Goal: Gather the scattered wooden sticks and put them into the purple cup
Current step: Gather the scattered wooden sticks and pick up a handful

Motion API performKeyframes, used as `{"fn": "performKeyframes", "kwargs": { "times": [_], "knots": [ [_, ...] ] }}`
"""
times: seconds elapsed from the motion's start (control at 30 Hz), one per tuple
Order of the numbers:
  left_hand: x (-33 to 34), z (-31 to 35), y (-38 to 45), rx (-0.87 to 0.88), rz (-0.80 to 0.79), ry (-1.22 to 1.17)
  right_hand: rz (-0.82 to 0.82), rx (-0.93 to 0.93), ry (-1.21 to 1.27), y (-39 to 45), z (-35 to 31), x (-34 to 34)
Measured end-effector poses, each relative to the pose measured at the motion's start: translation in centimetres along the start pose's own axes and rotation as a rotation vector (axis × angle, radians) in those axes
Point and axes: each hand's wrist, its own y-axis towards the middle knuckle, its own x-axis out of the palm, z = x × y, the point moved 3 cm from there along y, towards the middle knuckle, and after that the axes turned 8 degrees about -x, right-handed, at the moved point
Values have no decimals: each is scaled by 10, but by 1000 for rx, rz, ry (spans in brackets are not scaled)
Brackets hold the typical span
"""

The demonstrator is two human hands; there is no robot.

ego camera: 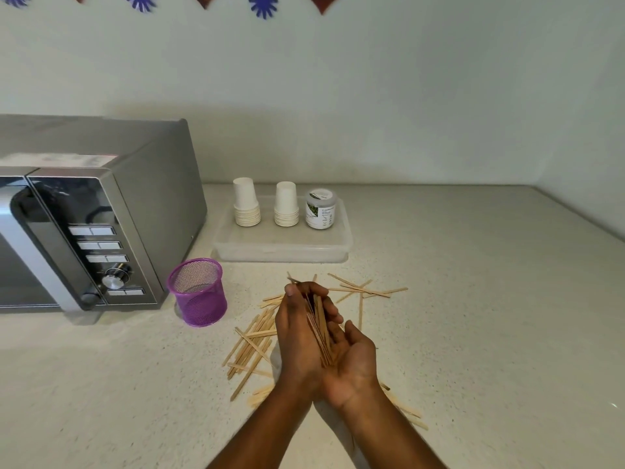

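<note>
A bundle of wooden sticks (321,330) stands upright between my two hands above the counter. My left hand (296,330) grips the bundle from the left with curled fingers. My right hand (351,360) cups the bundle's lower end, palm up. Several loose wooden sticks (252,346) lie scattered on the counter left of my hands, more loose sticks (365,289) lie beyond them, and a few sticks (406,409) lie by my right forearm. The purple mesh cup (198,292) stands upright to the left, with no sticks visible in it.
A grey microwave (88,218) fills the left side, just behind the purple cup. A clear plastic box (282,248) at the back carries two stacks of white paper cups (247,204) and a white jar (320,208). The speckled counter (490,299) stretches to the right.
</note>
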Motion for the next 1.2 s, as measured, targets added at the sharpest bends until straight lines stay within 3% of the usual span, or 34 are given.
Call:
{"fn": "performKeyframes", "kwargs": {
  "times": [0.27,0.43,0.63,0.8,1.0,1.2],
  "knots": [
    [-10,-11,3,13,-21,109,37,-37,-98,3,3,-4],
    [-14,-18,1,2,-28,231,25,-61,-27,2,1,-3],
    [-5,-15,-6,-91,66,74,-29,-123,-85,2,-5,-9],
    [1,-10,-7,-91,3,59,19,-82,-35,2,-2,-14],
    [5,0,-7,9,-42,134,-67,-45,31,2,0,-5],
    [14,9,-11,-164,-64,-114,-81,-31,138,1,7,-9]
  ]
}}
